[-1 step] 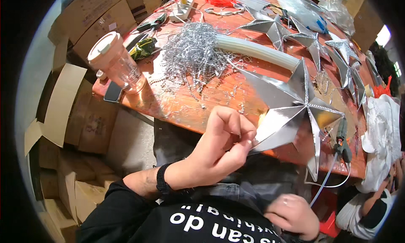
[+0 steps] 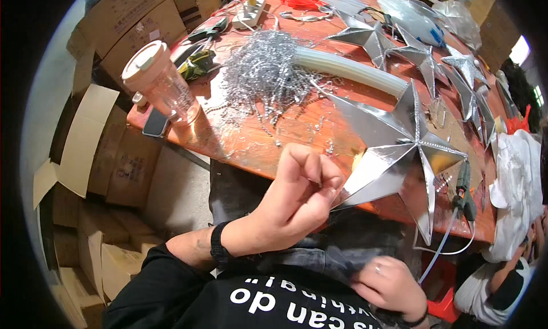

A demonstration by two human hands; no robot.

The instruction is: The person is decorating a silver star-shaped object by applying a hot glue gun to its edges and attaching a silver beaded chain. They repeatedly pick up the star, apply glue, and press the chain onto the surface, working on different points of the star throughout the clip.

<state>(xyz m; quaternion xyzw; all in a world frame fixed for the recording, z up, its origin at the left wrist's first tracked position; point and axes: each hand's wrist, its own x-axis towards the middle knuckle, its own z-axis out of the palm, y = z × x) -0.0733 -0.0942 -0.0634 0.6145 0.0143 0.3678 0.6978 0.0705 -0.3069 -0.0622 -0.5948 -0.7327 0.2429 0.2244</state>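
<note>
My left hand [image 2: 305,197] is closed in a pinch above the table's front edge. Whatever its fingertips hold is too small to make out. Right beside the thumb lies the lower left point of a large silver star [image 2: 394,163], glossy and folded, with a line of small rhinestones along one ridge. Low over my lap, my right hand [image 2: 394,289] is closed with its fingers curled. What they may hold is hidden. A glue gun [image 2: 463,183] with a pale cord sits by the star's right point.
On the red wooden table [image 2: 245,149] are a heap of silver bead chains [image 2: 260,72], a bundle of pale glue sticks [image 2: 348,69], more silver stars [image 2: 365,37], a pink tumbler [image 2: 162,86] and a power strip [image 2: 249,13]. Cardboard boxes [image 2: 134,163] stand left. Another person's arm [image 2: 508,272] shows at right.
My right hand has shifted slightly left. My left hand keeps its pinch, a little further left of the star. The table scene sits slightly further right in view.
</note>
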